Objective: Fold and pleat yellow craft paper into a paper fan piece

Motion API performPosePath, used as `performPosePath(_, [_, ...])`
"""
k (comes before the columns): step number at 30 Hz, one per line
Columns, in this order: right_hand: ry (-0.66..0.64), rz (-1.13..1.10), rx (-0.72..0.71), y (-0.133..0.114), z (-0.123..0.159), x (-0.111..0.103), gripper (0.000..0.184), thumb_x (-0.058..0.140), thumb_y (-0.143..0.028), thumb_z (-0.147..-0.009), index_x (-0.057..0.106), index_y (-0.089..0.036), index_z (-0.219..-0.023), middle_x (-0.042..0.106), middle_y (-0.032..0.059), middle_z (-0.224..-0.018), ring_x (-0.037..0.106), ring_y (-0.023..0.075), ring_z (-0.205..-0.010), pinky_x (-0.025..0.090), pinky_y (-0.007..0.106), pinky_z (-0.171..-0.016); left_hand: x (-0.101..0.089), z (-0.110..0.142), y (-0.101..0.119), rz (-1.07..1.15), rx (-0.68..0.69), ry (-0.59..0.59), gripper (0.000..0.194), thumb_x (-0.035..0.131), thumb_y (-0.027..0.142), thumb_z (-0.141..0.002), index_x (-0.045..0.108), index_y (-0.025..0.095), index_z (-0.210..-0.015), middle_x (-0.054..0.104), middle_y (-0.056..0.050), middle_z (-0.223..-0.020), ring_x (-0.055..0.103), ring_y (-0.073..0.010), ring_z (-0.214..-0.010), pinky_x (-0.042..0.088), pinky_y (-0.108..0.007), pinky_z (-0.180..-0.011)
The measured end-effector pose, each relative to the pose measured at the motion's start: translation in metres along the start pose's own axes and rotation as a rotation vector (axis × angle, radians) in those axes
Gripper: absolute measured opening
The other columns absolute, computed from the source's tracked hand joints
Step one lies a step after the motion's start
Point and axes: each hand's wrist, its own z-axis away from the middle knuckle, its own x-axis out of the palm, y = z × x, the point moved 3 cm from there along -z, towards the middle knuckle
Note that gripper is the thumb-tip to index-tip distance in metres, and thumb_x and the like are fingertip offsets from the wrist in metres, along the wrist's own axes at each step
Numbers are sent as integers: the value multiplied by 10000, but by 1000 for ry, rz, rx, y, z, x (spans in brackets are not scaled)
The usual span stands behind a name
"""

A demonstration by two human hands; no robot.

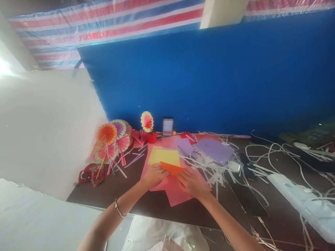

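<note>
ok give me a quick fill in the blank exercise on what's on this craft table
1. Both hands press on a folded piece of paper coloured ____, the left hand and the right hand at either end.
2. Under the orange paper lies a sheet coloured ____.
3. The paper fans stand on the ____ side of the table.
4. The bracelet is on the ____ wrist.

Missing words: orange; yellow; left; left

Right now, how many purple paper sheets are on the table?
2: a small purple sheet behind the yellow sheet, and a large purple sheet to its right among white strips. Others may be hidden underneath.
</note>
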Motion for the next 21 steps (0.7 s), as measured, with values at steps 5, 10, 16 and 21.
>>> performPosePath(5, [-14,61,48,11,13,-3,256,381,-136,-856,575,-173,-693,547,27,-632,472,163,-668,352,349,-806,-6,5,-11,6,-32,2,203,476,65,-807,601,188,-909,657,-14,-741,607,-126,-733,406,-299,-867])
performPosePath(10, [-77,56,60,22,22,-1,237,373,-143,-856,576,-185,-740,563,32,-654,501,175,-678,365,354,-808,-5,10,-23,36,-75,-15,233,459,58,-795,610,196,-907,649,-15,-717,598,-129,-723,427,-277,-806])
performPosePath(16, [50,-15,269,36,22,-7,286,336,-172,-890,577,-205,-738,579,36,-658,533,184,-689,401,349,-765,-5,16,-40,-13,-264,-32,202,440,97,-823,606,196,-880,635,-20,-684,588,-145,-679,424,-257,-671])
performPosePath(21, [28,-100,240,9,-10,-3,270,414,-257,-883,560,-200,-1103,624,75,-1031,535,221,-1008,369,398,-911,-9,6,-20,37,-205,-40,182,414,142,-857,590,187,-855,638,-27,-701,594,-151,-692,413,-255,-646])
